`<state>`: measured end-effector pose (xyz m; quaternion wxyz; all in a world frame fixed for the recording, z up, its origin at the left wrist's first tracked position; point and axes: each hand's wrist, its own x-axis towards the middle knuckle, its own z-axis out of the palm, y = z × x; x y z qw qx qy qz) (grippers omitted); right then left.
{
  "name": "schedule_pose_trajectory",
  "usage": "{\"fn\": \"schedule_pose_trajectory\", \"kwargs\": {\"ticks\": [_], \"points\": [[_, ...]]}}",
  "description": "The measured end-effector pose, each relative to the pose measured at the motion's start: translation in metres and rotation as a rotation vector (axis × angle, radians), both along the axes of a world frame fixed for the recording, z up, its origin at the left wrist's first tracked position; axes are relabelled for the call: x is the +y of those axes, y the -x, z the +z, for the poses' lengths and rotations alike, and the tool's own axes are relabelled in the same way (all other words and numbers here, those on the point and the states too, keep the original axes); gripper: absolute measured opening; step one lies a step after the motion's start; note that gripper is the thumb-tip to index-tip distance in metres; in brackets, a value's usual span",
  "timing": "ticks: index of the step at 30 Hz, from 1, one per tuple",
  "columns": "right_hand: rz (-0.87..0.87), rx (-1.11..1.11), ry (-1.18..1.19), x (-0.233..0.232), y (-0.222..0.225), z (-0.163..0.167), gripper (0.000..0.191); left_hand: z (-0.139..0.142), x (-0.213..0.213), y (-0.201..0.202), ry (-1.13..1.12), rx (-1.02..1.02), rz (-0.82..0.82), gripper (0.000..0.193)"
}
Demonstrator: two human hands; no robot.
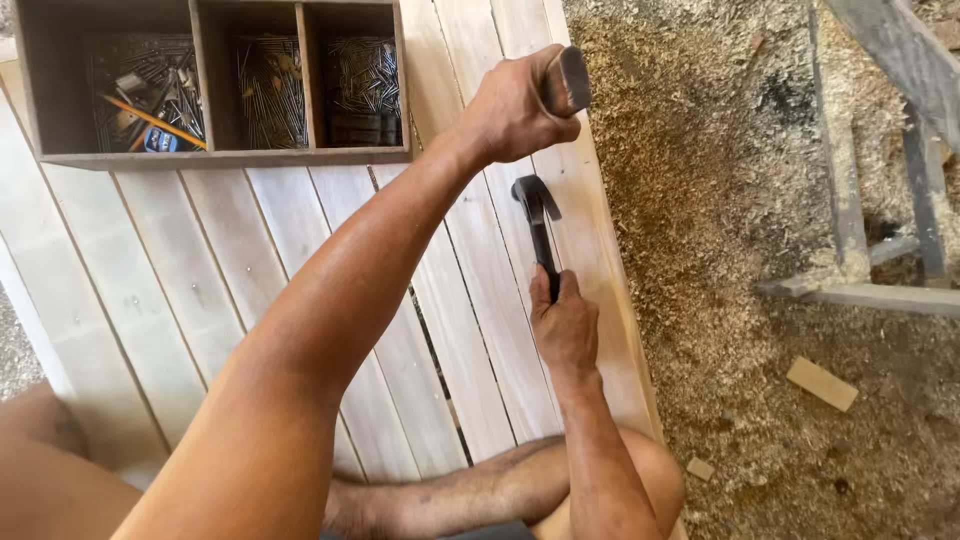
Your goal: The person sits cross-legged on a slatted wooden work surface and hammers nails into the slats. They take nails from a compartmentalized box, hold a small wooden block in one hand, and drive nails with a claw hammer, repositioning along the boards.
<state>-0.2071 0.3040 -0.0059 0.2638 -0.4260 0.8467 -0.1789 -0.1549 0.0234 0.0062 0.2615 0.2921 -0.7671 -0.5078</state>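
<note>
My left hand point(515, 105) is raised over the right side of a pale plank panel point(250, 260). It is shut on a dark, blunt-ended tool point(567, 78), of which only the end shows. Below it my right hand point(563, 325) grips the shaft of a black metal bar point(538, 225). The bar's curved, forked head rests on the outer plank point(590, 230), near the panel's right edge. My left arm crosses the panel from the lower left.
A wooden box point(215, 155) with three compartments of nails sits at the panel's far end; the left compartment also holds an orange pencil point(155, 122). Sawdust point(720, 200) covers the ground on the right, with a wooden frame point(860, 290) and an offcut point(822, 383). My legs lie at the bottom.
</note>
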Motion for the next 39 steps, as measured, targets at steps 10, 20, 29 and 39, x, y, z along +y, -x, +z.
{"fn": "schedule_pose_trajectory", "kwargs": {"ticks": [10, 20, 29, 39], "points": [[-0.029, 0.118, 0.261, 0.01, -0.009, 0.001, 0.043, 0.019, 0.041, -0.035, 0.244, 0.201, 0.143, 0.027], [0.062, 0.141, 0.371, 0.025, -0.003, -0.018, 0.045, 0.025, 0.027, -0.085, -0.025, -0.228, 0.064, 0.016], [0.031, 0.048, 0.765, 0.025, 0.004, 0.066, 0.047, 0.037, 0.021, -0.059, -0.009, -0.27, -0.064, 0.024], [0.072, -0.002, 0.393, -0.026, 0.014, 0.122, 0.044, 0.045, 0.02, -0.068, -0.099, -0.207, -0.059, 0.026]]}}
